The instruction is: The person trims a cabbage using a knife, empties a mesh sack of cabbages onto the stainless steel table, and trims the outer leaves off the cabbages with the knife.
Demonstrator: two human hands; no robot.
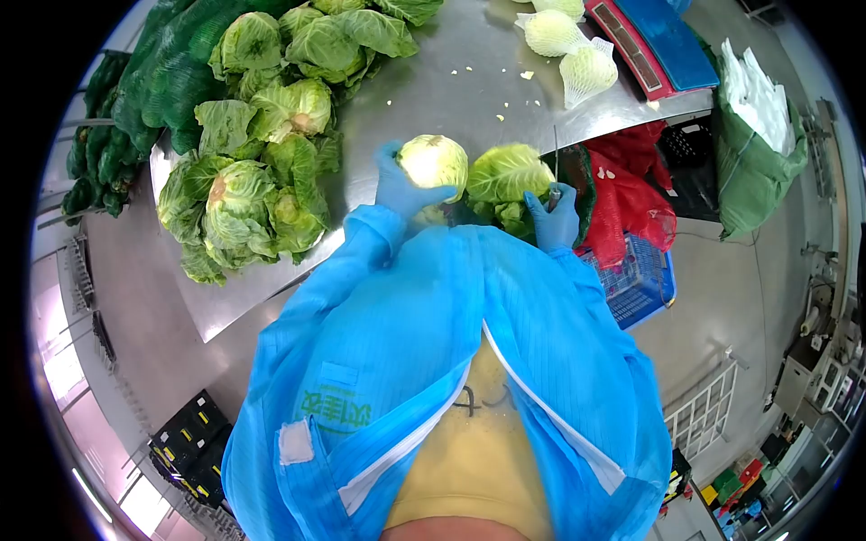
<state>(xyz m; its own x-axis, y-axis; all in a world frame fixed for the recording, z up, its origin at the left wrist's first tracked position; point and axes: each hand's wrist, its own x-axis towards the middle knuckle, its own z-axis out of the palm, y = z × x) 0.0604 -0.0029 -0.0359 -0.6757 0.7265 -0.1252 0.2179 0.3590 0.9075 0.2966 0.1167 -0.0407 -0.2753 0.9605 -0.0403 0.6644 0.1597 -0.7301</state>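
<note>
In a blue glove, my left hand [403, 185] is wrapped round the lower left side of a pale trimmed cabbage [433, 166] at the steel table's near edge. My right hand [554, 216], also gloved in blue, is closed on the handle of a knife [556, 162], whose thin blade points up and away from me. Between the hands lie loose green cabbage leaves [510, 174], close to the right fingers. Untrimmed leafy cabbages [239, 203] are heaped to the left of my left hand.
Green net sacks [171, 72] stand at the far left. Netted white cabbages [588, 72] lie at the table's back, beside a red and blue device [649, 45]. Red netting [631, 203] hangs over a blue crate [636, 284] on the right, near a green sack [762, 171].
</note>
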